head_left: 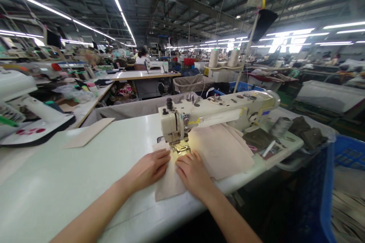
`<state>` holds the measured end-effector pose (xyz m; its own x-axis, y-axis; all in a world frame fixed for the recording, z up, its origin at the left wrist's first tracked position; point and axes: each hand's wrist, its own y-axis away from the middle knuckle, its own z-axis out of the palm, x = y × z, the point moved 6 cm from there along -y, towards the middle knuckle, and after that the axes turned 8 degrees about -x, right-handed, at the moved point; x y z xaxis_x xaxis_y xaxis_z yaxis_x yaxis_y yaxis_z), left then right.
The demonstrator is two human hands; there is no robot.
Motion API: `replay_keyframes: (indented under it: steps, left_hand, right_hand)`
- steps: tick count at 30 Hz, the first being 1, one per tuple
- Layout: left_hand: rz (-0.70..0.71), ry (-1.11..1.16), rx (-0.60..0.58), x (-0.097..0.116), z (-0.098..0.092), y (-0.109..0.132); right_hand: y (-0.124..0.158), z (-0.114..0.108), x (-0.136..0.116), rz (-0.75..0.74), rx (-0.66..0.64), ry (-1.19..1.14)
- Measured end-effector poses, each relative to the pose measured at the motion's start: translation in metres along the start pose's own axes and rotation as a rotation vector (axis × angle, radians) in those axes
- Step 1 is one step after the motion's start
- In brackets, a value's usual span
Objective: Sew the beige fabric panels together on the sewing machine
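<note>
A piece of cream fabric lies under the needle area of a white sewing machine, lit by its lamp. My left hand rests on the fabric's left side, fingers stretched out and close together. On the right, my right hand lies on the same fabric with its fingertips just in front of the presser foot. Both hands press down rather than grasp. A stack of cream fabric pieces lies under the machine arm, right of my right hand.
Another cream piece lies on the left of the table. A grey thread cone and dark cloth pieces sit at the right end. Blue crates stand at the lower right. A second machine is at the left.
</note>
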<state>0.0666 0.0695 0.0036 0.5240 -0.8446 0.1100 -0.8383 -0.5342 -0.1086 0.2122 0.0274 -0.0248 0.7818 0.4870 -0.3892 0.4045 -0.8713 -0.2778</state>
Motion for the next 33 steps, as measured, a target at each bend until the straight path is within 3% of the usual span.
replay_keyframes:
  steps: [3,6,9,11,13,15,20,23,25,28,30,33]
  left_hand:
    - [-0.127,-0.081,-0.008,0.008,0.005,-0.001]
    - [-0.29,-0.208,-0.068,0.034,0.016,0.002]
    - [-0.335,-0.256,-0.184,0.065,0.028,0.01]
    - [-0.362,-0.269,-0.248,0.071,0.031,0.016]
    - [-0.408,-0.267,-0.273,0.061,0.029,0.02]
    - [-0.464,-0.253,-0.256,0.038,0.021,0.019]
    - [-0.555,-0.196,-0.145,-0.034,-0.004,0.005]
    - [-0.653,-0.208,-0.093,-0.049,-0.015,-0.003]
    - [-0.604,-0.222,-0.094,-0.035,-0.016,-0.009]
    - [-0.355,-0.22,-0.093,0.009,-0.009,-0.019]
    - [-0.198,-0.181,-0.048,0.037,-0.004,-0.021]
    - [-0.058,-0.094,0.077,0.061,0.001,-0.023]
  right_hand:
    - [0.001,0.001,-0.002,0.007,0.006,-0.016]
    - [0.006,-0.004,-0.003,-0.01,0.021,-0.035]
    - [0.02,-0.021,0.008,0.01,0.073,-0.025]
    - [0.034,-0.036,0.023,0.093,0.12,0.009]
    - [0.048,-0.048,0.039,0.193,0.145,0.03]
    - [0.06,-0.054,0.051,0.271,0.127,0.052]
    - [0.07,-0.045,0.061,0.329,0.081,-0.006]
    - [0.07,-0.04,0.066,0.346,0.138,-0.101]
    - [0.071,-0.039,0.07,0.346,0.184,-0.163]
    - [0.072,-0.039,0.076,0.311,0.212,-0.242]
    - [0.071,-0.04,0.079,0.275,0.199,-0.284]
    - [0.071,-0.047,0.079,0.229,0.175,-0.289]
